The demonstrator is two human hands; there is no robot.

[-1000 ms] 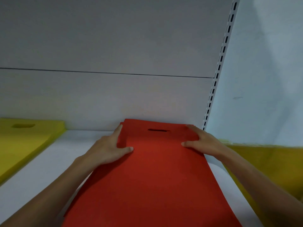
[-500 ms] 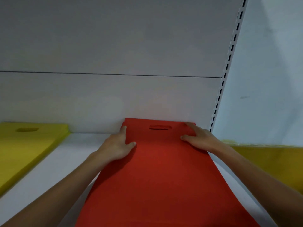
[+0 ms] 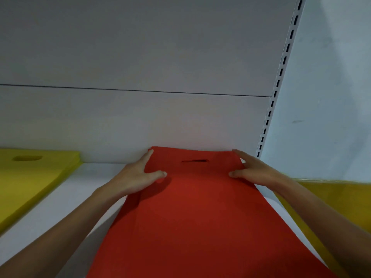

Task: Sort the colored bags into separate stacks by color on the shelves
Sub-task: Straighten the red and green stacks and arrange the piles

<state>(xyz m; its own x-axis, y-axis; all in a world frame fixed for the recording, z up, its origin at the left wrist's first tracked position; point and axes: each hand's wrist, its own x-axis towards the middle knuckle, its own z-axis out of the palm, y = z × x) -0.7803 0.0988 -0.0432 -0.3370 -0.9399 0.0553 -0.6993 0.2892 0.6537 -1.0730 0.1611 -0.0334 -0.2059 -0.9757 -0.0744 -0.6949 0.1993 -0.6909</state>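
Observation:
A flat red bag point(image 3: 196, 217) with a slot handle lies lengthwise on the white shelf point(image 3: 66, 201), its top edge against the back panel. My left hand point(image 3: 136, 177) holds its top left corner, thumb on top and fingers along the side edge. My right hand point(image 3: 255, 171) holds the top right corner the same way. A stack of yellow bags point(image 3: 30, 177) lies on the shelf at the left. More yellow bags point(image 3: 331, 207) lie beyond the shelf's right end, partly hidden by my right forearm.
The white back panel point(image 3: 140, 117) rises behind the shelf. A slotted metal upright point(image 3: 281, 77) closes the bay at the right, with a pale wall point(image 3: 331, 97) beyond it. Bare shelf shows between the red bag and the left yellow stack.
Both hands have slid the red bag further back until its top edge meets the back panel. The hands keep their hold on the corners.

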